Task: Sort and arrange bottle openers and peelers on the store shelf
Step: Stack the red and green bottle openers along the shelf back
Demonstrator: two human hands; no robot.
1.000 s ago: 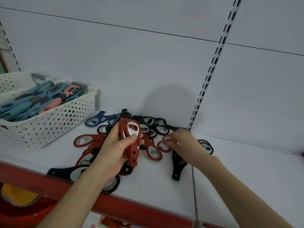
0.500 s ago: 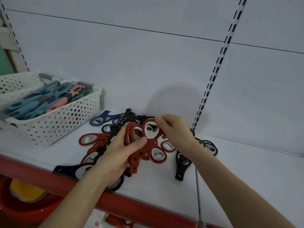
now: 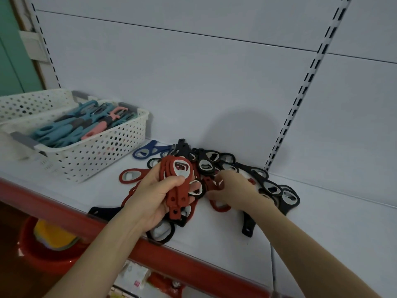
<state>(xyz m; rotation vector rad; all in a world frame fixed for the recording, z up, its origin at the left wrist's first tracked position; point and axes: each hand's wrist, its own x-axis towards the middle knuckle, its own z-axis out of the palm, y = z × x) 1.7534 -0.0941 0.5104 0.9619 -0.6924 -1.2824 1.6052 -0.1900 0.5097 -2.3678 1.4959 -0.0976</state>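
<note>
Dim, cool, even light, soft round shadow on the back panel (image 3: pixel 242 134), wide-angle bowing at edges, slightly soft detail

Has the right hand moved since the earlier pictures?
Yes. Against the slotted upright, the right hand dropped from the held red bottle openers into the loose pile.

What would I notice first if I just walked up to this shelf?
A left hand grips a stack of red bottle openers over the middle of the shelf. Beside it, the right hand reaches into a loose pile of black and red openers lying there. At far left, a white basket holds blue and pink peelers.
</note>
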